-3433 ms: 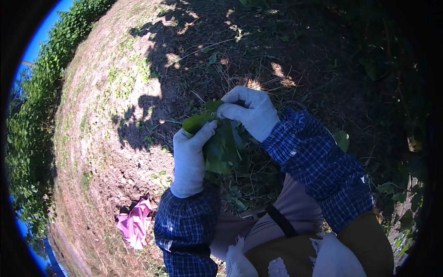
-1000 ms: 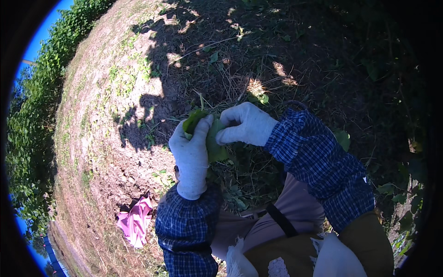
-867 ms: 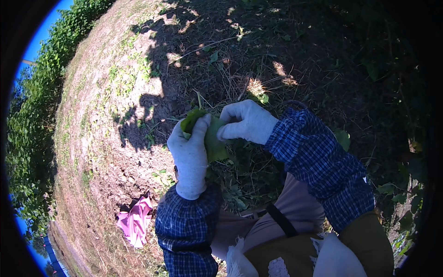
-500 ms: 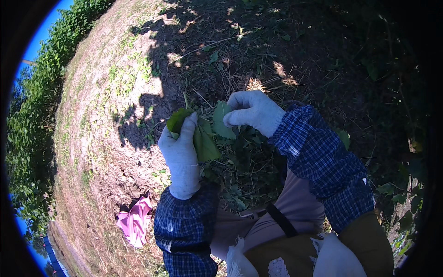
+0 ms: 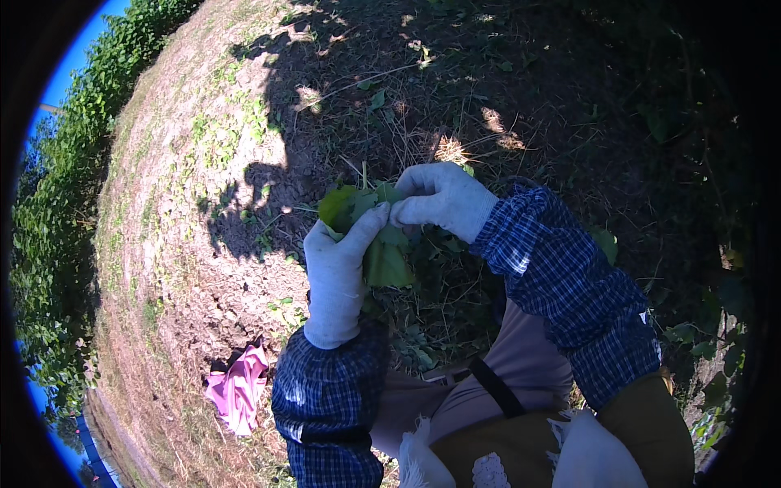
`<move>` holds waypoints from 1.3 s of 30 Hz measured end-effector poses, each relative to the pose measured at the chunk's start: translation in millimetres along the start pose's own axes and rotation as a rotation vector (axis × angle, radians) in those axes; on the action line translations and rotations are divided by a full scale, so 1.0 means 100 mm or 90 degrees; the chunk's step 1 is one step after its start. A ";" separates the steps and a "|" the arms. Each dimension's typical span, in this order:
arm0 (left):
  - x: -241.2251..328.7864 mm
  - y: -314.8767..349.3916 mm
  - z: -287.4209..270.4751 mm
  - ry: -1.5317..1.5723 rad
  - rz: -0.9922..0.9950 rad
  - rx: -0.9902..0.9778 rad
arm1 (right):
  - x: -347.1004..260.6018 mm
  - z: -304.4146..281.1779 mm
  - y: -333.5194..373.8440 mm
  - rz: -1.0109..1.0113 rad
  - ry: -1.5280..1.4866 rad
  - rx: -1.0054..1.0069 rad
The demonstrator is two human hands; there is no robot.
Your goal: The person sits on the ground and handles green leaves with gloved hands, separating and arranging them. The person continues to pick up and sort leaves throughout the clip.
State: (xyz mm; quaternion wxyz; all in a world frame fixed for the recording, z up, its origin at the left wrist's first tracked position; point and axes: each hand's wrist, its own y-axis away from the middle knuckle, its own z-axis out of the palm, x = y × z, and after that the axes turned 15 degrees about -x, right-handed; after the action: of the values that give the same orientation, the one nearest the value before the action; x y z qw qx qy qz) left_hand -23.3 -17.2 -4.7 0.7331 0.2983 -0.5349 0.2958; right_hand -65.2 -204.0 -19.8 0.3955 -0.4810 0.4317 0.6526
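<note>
My left hand (image 5: 340, 260), in a white knit glove, is closed on several broad green leaves (image 5: 390, 262), its thumb pressed over them. Their stems poke up past the fingers on the far side. My right hand (image 5: 446, 199), gloved the same way, pinches the edge of a leaf (image 5: 386, 195) that lies against the others. Thumb and finger of the right hand touch or nearly touch the left thumb. The fingers of the left hand are partly hidden behind the leaves.
A pink cloth (image 5: 241, 390) lies on the ground to the left. Dry soil with short weeds (image 5: 207, 146) is in sun at left; shaded grass and cut stalks (image 5: 443, 293) lie below my hands. A leafy hedge (image 5: 61, 244) lines the left rim, and shaded foliage (image 5: 720, 350) the right.
My left hand has moved right with its leaves, up to my right hand. The leaf in my right hand now lies over the leaves in the left; earlier there was a gap between them.
</note>
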 end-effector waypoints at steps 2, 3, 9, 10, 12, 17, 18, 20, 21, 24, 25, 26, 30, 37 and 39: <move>-0.02 0.00 -0.01 -0.006 0.008 -0.001 | 0.03 -0.01 -0.02 -0.008 -0.009 -0.005; -0.03 0.00 -0.02 -0.009 0.011 0.005 | 0.03 0.01 -0.02 -0.009 -0.007 -0.007; -0.03 -0.01 0.01 -0.081 0.015 0.018 | 0.06 0.04 -0.02 -0.001 0.076 -0.010; -0.01 0.00 0.01 -0.108 0.008 0.025 | 0.06 0.05 -0.04 0.009 0.082 -0.020; 0.00 0.01 0.00 -0.110 0.007 0.027 | 0.05 0.05 -0.06 0.014 0.089 -0.039; 0.03 0.02 0.02 -0.102 0.002 -0.002 | 0.04 0.00 -0.04 0.002 0.094 -0.073; 0.05 0.03 0.04 -0.107 0.001 -0.006 | 0.03 -0.01 -0.03 0.003 0.104 -0.078; 0.07 0.05 0.03 -0.134 0.009 -0.004 | -0.01 -0.01 -0.02 0.003 0.122 -0.093; 0.08 0.05 -0.01 -0.155 0.016 0.000 | -0.06 -0.02 0.00 0.009 0.117 -0.100; 0.04 0.02 -0.13 -0.142 0.028 0.019 | -0.12 -0.10 0.10 0.016 0.095 -0.087; 0.04 0.02 -0.15 -0.128 0.031 0.029 | -0.11 -0.12 0.10 0.005 0.084 -0.066; 0.04 0.02 -0.14 -0.093 0.035 0.047 | -0.10 -0.13 0.10 -0.006 0.073 -0.045; 0.05 0.01 -0.11 -0.027 0.010 0.049 | -0.10 -0.15 0.11 -0.034 0.026 0.091; 0.05 0.01 -0.12 0.015 0.037 0.051 | -0.02 -0.22 0.04 -0.047 0.031 0.168; 0.04 0.00 -0.13 0.026 0.038 0.049 | -0.04 -0.20 0.04 -0.019 0.114 0.173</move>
State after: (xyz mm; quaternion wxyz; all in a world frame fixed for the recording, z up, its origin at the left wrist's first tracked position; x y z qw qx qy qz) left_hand -15.0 -7.1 -4.1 0.7229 0.3040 -0.5166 0.3436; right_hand -62.8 -224.2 -18.7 0.4263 -0.4855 0.5427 0.5366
